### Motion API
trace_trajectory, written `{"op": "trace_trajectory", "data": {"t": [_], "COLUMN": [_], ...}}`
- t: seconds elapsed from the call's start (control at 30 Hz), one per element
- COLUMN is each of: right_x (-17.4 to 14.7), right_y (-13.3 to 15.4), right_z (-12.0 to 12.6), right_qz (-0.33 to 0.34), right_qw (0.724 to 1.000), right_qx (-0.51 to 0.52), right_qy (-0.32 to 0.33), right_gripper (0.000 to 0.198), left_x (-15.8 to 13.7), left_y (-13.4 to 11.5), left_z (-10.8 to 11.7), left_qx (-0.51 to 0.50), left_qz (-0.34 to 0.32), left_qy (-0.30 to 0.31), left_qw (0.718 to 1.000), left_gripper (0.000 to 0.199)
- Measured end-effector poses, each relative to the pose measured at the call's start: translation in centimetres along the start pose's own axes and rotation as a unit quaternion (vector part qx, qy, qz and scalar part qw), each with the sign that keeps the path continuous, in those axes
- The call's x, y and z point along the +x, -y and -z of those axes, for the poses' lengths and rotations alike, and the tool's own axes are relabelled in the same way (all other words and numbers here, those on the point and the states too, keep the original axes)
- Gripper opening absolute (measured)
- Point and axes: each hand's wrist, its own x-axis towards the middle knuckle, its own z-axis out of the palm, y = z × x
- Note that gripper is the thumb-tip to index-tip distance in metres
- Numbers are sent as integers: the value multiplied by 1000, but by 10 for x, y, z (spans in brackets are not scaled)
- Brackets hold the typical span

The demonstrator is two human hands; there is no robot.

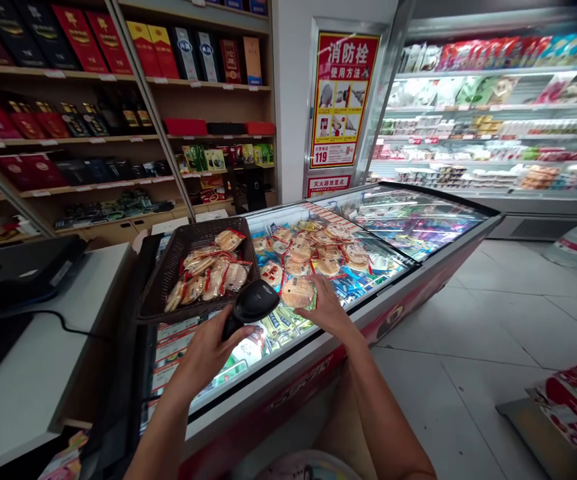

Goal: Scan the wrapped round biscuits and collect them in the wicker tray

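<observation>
My left hand (pixel 211 353) is wrapped round the handle of a black barcode scanner (pixel 256 301), whose head points to the right above the freezer's glass top. My right hand (pixel 324 307) grips the right edge of a clear plastic packet of round, flat biscuit-like pieces (pixel 297 292). More such packets (pixel 301 249) lie in a loose heap on the glass just beyond it. To the left, a dark brown woven basket (pixel 151 280) sits on the freezer, with several similar packets (pixel 213 277) inside.
Under the glass, the chest freezer (pixel 393 290) holds colourful packages. A white counter (pixel 96 287) with a black device stands at the left. Shelves of boxes (pixel 198 80) rise behind, and a lit refrigerated display (pixel 488 127) is at the back right. Red-and-white packaging (pixel 576 407) lies at lower right.
</observation>
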Motion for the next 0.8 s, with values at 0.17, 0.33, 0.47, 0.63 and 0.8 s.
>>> {"op": "trace_trajectory", "data": {"t": [0.17,0.33,0.47,0.63,0.8], "right_x": [5,12,29,79,130], "right_y": [19,40,54,60,71], "right_z": [-13,-30,-47,-82,-118], "right_qz": [29,73,62,-89,-184], "right_qw": [1000,997,996,986,972], "right_qx": [-1,12,44,106,138], "right_qy": [-4,-4,-36,-89,-52], "right_gripper": [70,71,71,69,73], "left_x": [-11,-27,-41,-53,-58], "left_y": [15,30,42,61,75], "left_z": [4,12,23,36,46], "left_qx": [-11,-19,-52,-68,-70], "left_qz": [7,27,28,45,69], "left_qy": [-13,-24,-48,-70,-76], "left_qw": [1000,999,997,994,992], "left_gripper": [46,46,44,48,52]}}
